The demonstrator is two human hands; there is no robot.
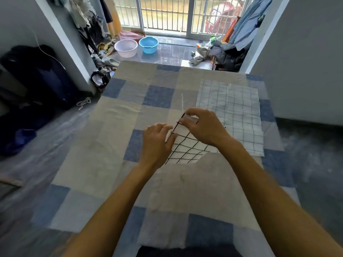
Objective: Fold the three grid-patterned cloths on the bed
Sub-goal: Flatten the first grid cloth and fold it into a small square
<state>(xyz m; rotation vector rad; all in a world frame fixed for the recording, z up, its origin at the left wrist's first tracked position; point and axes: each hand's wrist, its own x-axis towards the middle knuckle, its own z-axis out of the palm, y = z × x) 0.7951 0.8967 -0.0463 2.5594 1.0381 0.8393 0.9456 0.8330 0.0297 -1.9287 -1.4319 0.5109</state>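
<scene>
While on bed (111, 145), black-grid cloth (187, 147) in left grip (156, 143) and right grip (204, 127).

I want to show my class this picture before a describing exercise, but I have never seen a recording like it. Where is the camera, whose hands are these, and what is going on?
There is no machine here. A person wears a camera on the head, so it looks down at their own arms. The left hand and right hand both grip a white cloth with black grid lines, over the bed with its checked cover. To the right, pale blue-grid cloth lies flat, seemingly as two overlapping pieces. A white basin and a blue basin stand on the floor beyond.
</scene>
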